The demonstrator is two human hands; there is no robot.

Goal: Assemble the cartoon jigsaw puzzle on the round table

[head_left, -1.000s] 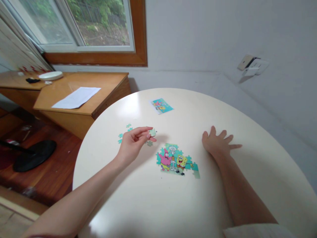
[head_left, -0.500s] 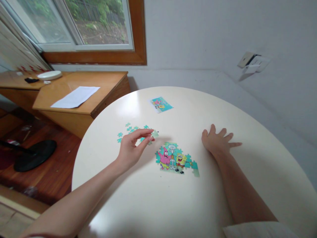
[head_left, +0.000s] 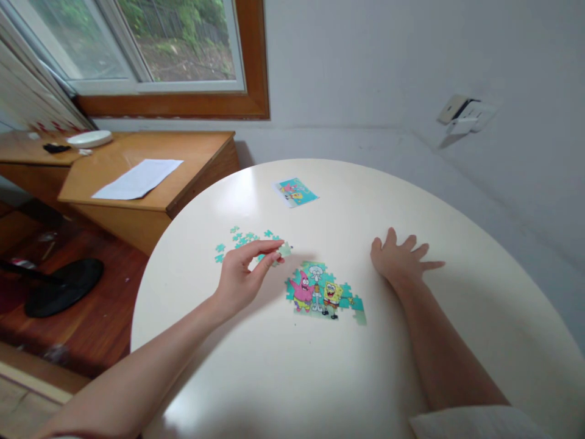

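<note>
Nearest on the white table [head_left: 256, 378], a partly joined puzzle [head_left: 307, 308] lies flat; it looks thin and light, likely to part at its joints if lifted by one edge. The right hand [head_left: 398, 262] rests palm down with spread fingers, holding nothing. The left hand [head_left: 238, 277] pinches a puzzle piece [head_left: 286, 249] between thumb and fingertips above the table; it seems light, stiff card, best held by its edges. Farther off lie loose pieces [head_left: 249, 236], then a picture card [head_left: 299, 192].
</note>
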